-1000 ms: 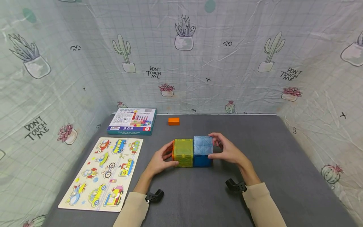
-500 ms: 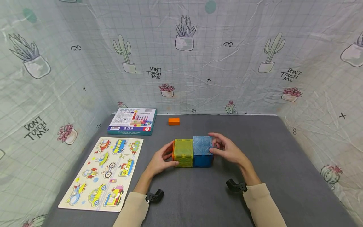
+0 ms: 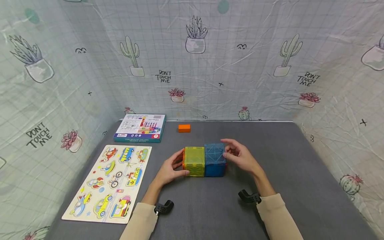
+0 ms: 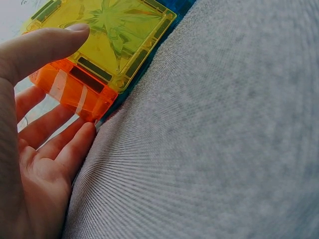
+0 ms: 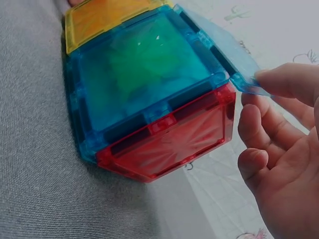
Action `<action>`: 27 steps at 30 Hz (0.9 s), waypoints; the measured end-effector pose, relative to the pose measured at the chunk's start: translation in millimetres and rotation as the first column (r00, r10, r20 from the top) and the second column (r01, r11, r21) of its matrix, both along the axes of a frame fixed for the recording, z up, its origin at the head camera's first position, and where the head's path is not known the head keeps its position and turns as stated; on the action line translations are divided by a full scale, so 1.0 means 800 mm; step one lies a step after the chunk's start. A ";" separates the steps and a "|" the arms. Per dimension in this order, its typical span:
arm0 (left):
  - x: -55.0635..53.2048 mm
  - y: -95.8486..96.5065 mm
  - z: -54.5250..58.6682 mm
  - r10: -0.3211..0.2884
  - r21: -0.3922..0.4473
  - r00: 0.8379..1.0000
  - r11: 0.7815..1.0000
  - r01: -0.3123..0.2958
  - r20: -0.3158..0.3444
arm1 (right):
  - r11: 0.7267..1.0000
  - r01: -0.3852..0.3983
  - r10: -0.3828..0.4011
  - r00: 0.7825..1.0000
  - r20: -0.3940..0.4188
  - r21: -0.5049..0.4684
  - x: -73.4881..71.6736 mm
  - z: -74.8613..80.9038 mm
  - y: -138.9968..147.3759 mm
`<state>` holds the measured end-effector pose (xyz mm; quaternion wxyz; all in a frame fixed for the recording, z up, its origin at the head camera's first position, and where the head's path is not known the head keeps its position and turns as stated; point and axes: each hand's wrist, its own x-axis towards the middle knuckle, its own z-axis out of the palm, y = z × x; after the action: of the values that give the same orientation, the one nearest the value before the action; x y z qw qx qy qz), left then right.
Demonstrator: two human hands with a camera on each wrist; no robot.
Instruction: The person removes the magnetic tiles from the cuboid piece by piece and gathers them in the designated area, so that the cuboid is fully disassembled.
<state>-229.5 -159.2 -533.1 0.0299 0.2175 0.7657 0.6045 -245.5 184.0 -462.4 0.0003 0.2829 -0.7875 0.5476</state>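
Two cubes of see-through magnetic tiles stand side by side on the grey table: a yellow one (image 3: 195, 161) with an orange left side (image 4: 75, 92), and a blue one (image 3: 214, 170) with a red right side (image 5: 172, 142). My left hand (image 3: 168, 169) grips the yellow cube, thumb on its front face and fingers at the orange side. My right hand (image 3: 241, 158) pinches the outer edge of the blue top tile (image 5: 224, 45). That tile is raised at the edge, tilted off the red side. The cubes' far faces are hidden.
A wooden vehicle puzzle board (image 3: 109, 183) lies at the left. Behind it is a flat printed box (image 3: 139, 128). A small orange block (image 3: 184, 128) sits near the table's back edge. Patterned cloth (image 3: 195, 76) walls in the back and sides.
My right thumb has moved up from the blue cube's front to the top tile's edge, and that tile now tilts up. My left hand holds the same place.
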 end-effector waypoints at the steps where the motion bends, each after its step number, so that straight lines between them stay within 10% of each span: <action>1: 0.000 0.000 0.000 -0.001 0.002 1.000 1.000 0.001 -0.001 | 1.000 0.003 -0.003 1.000 0.000 -0.008 0.001 0.001 0.000; 22: 0.000 0.000 0.000 -0.005 -0.002 1.000 1.000 0.005 0.008 | 0.984 0.135 -0.135 0.991 0.013 -0.117 0.000 0.001 -0.001; 27: 0.000 0.001 0.000 -0.002 -0.006 1.000 1.000 0.002 0.002 | 0.968 0.191 -0.187 0.982 0.037 -0.163 0.014 0.027 -0.010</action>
<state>-229.7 -158.7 -532.9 0.0322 0.2174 0.7674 0.6023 -234.2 176.0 -440.9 0.0677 0.1999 -0.7626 0.6114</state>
